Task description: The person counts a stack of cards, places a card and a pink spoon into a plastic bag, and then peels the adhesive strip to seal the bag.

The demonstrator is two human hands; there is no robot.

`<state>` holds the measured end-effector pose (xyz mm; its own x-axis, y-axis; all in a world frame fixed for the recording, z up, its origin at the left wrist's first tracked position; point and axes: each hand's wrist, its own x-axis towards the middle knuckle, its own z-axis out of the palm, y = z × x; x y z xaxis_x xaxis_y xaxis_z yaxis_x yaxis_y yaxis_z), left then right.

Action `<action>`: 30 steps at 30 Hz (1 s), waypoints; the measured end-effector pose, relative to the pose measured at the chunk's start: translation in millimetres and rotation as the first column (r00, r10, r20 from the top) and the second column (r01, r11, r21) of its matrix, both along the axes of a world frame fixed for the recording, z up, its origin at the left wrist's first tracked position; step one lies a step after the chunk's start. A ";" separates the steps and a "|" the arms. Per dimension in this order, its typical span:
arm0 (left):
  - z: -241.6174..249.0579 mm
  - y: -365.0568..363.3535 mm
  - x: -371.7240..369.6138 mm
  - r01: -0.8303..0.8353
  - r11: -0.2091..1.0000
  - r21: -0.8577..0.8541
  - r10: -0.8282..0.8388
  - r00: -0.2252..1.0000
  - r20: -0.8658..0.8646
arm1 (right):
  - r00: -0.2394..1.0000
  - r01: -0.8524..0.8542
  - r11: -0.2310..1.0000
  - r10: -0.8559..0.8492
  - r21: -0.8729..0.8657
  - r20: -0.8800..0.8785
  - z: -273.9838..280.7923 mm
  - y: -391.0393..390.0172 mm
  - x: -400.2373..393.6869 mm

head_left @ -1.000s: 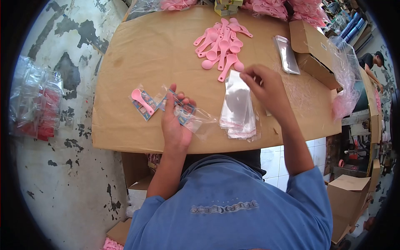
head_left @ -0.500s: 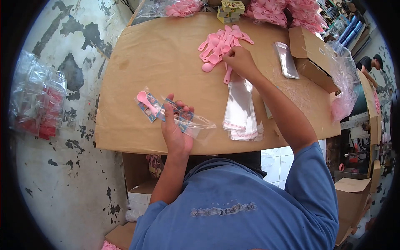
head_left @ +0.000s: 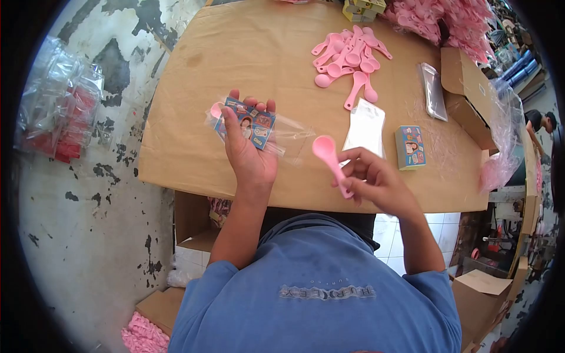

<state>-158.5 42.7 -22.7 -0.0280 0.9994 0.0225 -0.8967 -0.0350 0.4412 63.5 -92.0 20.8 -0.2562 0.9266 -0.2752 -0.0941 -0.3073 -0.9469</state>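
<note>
My left hand (head_left: 252, 147) is closed on a clear plastic bag (head_left: 289, 130) with a blue printed card (head_left: 246, 122) in it, thumb across the card. Beyond that hand, partly hidden, lies a bagged pink spoon (head_left: 216, 109) on the table. In my right hand (head_left: 376, 181) a pink measuring spoon (head_left: 332, 159) is pinched by its handle, bowl pointing up and left. Just behind this hand lies a stack of clear bags (head_left: 365, 126). A pile of loose pink spoons (head_left: 353, 53) spreads farther back.
A stack of printed cards (head_left: 410, 147) sits right of the bags. Another bundle of clear bags (head_left: 434, 91) lies beside an open cardboard box (head_left: 468, 88). Yellow boxes (head_left: 362, 9) and bagged pink spoons (head_left: 435, 20) stand at the back. A co-worker (head_left: 537, 120) is at far right.
My right hand has come back from the spoon pile toward me, now holding one pink spoon. My left hand has turned the card's printed face upward. The card stack has come into view.
</note>
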 end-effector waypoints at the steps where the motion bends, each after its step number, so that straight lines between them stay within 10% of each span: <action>1: -0.6 -1.7 3.9 0.026 1.000 0.006 -0.026 0.999 -0.019 | 1.000 0.001 1.000 -0.001 0.018 0.008 -1.4 -2.9 -3.4; 21: 0.2 -55.3 69.4 0.496 0.862 -0.104 -0.492 0.868 0.063 | 0.830 0.532 0.764 -0.555 0.365 -0.049 -48.4 0.2 -28.7; 24: -5.8 -53.1 62.7 0.533 0.840 -0.100 -0.526 0.846 0.088 | 0.719 0.490 0.621 -0.685 0.612 0.120 -36.8 -1.1 -35.7; 27: -10.4 -47.2 55.3 0.544 0.828 -0.132 -0.534 0.839 0.105 | 0.648 0.035 0.437 -0.695 0.899 0.313 -29.8 -3.4 -23.4; 30: -9.8 -35.8 45.0 0.532 0.825 -0.190 -0.526 0.846 0.086 | 0.835 0.003 0.475 -0.485 0.880 0.259 -18.2 -14.1 -8.3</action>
<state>-113.5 6.9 -32.5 0.5089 0.8437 -0.1707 -0.7645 0.5341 0.3608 55.2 -106.1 2.6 -0.0601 0.7662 0.6397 0.4415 0.5952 -0.6714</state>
